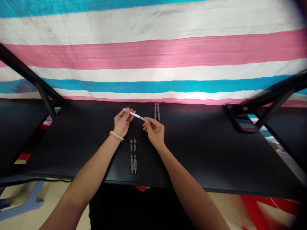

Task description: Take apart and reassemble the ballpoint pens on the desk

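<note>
A slim white pen (pixel 135 115) lies across the gap between my hands, above the black table top (pixel 192 150). My left hand (pixel 123 121) holds it near its pointed end, between thumb and fingers, with a beaded bracelet (pixel 116 136) on the wrist. My right hand (pixel 154 130) pinches the other end with thumb and forefinger. Below and between my hands, a pair of dark pens (pixel 133 156) lie side by side, pointing away from me. Another pair of slim grey pens (pixel 156 111) lie side by side at the far edge, just past my right hand.
A pink, white and blue striped cloth (pixel 153 64) hangs behind the table. Black metal frame bars (pixel 28 70) rise at the left and others (pixel 273 95) at the right. A dark glossy panel (pixel 242 123) stands at the table's right. A blue stool leg (pixel 24 206) and a red object (pixel 261 207) show on the floor.
</note>
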Demonstrator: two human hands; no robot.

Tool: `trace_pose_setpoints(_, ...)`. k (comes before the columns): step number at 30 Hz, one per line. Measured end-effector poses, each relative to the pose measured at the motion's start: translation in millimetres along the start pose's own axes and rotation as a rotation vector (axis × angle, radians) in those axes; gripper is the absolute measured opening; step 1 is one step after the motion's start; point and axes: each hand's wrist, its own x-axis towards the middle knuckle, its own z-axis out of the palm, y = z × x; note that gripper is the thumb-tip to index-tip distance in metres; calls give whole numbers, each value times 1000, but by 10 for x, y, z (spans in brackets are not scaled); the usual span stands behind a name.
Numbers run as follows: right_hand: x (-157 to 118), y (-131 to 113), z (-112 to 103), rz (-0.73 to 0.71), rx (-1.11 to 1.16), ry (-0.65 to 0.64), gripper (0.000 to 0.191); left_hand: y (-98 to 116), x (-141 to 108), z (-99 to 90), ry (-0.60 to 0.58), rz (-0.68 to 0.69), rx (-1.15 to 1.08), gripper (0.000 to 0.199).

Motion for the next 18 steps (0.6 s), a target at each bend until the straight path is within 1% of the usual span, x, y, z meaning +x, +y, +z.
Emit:
trace_pose_setpoints(3, 8, -3, -16, -144, -37, -28, 8, -7, 4, -12, -9, 4, -7, 23)
trace_pose_setpoints(4, 12, -7, -16, -150, -26, -27, 7, -10, 4, -14, -13, 6, -5, 23)
trace_pose_setpoints(5, 14, -11, -13, -114, 0, -16, 15, -12, 4, -15, -16, 8, 0, 24)
trace_pose_setpoints(7, 16, -14, -1, 28, 61, 5, 29, -15, 0, -13, -19, 10, 10, 24)
trace_pose_setpoints(8, 18, -12, 3, 94, 79, 5, 30, -14, -2, -11, -18, 10, 14, 24)
trace_pose_setpoints(9, 20, -7, 4, 129, 85, 7, 30, -13, -3, -9, -15, 10, 16, 24)
trace_pose_setpoints(10, 24, 2, 1, 123, 77, 8, 28, -13, -3, -7, -10, 12, 16, 24)
trace_pose_setpoints(12, 36, 24, -13, 28, 47, 10, 20, -12, 0, -8, -6, 15, 15, 24)
trace_pose_setpoints(13, 43, 34, -20, -19, 42, 12, 20, -13, 2, -10, -7, 16, 14, 24)
trace_pose_setpoints(14, 48, 41, -23, -36, 49, 12, 28, -14, 4, -12, -9, 17, 14, 25)
trace_pose_setpoints(15, 52, 45, -21, -15, 66, 5, 37, -16, 5, -14, -14, 17, 14, 25)
trace_pose_setpoints(16, 52, 44, -14, 38, 89, -9, 44, -18, 5, -15, -19, 16, 14, 25)
trace_pose_setpoints(17, 47, 37, -2, 99, 110, -26, 45, -20, 4, -14, -24, 16, 14, 25)
trace_pose_setpoints(18, 40, 26, 12, 150, 122, -42, 42, -20, 1, -10, -27, 16, 14, 25)
